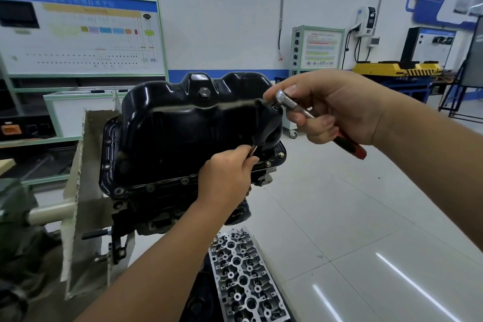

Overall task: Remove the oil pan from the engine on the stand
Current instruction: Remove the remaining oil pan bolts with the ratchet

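Note:
The glossy black oil pan (pixel 183 128) sits on top of the upturned engine (pixel 156 206), which is bolted to a white stand plate (pixel 78 191). Several bolts (pixel 281 155) line the pan's flange. My right hand (pixel 334 107) grips a ratchet wrench with a red handle (pixel 347 145); its chrome head is by the pan's upper right corner. A black extension (pixel 261 125) runs down from there. My left hand (pixel 227 178) pinches its lower metal end at the pan's right flange.
A bare cylinder head (pixel 245 277) lies on the floor below the engine. The stand's shaft (pixel 49 213) juts out at left. Training boards and benches line the back wall. A yellow lift table (pixel 397 68) stands at the far right. White floor tiles spread to the right.

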### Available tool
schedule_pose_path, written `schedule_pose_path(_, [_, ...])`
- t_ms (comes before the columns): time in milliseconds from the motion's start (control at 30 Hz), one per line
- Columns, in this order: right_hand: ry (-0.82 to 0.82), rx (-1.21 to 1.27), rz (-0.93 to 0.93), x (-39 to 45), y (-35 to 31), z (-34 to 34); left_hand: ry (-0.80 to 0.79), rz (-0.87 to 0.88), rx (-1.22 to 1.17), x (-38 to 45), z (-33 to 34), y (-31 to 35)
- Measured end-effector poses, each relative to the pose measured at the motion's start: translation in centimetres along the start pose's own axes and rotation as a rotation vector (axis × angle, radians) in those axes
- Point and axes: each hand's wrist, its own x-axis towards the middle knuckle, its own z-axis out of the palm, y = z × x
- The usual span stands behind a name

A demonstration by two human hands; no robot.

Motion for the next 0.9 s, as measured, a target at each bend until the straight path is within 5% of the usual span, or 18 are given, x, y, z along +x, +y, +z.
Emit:
schedule_pose_path(367, [0.099,-0.37,0.006,-0.2,-1.6,0.1,-0.028,-0.029,0.016,0.0,0.2,0.0])
schedule_pose_path(567, [0.281,-0.122,0.002,-0.8,-0.8,2.3,-0.056,-0.077,0.002,0.2,0.0,0.1])
schedule_pose_path(667, [0.459,-0.202,-0.066,-0.9,0.2,3.7,-0.167,-0.124,-0.05,0.7,-1.3,0.9])
schedule_pose_path(800, [0.559,-0.562,-0.2,-0.4,0.8,4.4,-0.029,0.184,-0.06,4.0,-6.2,2.7])
schedule_pose_path(900, [0.567,-0.524,-0.221,0.7,0.3,5.2,-0.291,0.259,-0.289,7.2,-9.5,4.4])
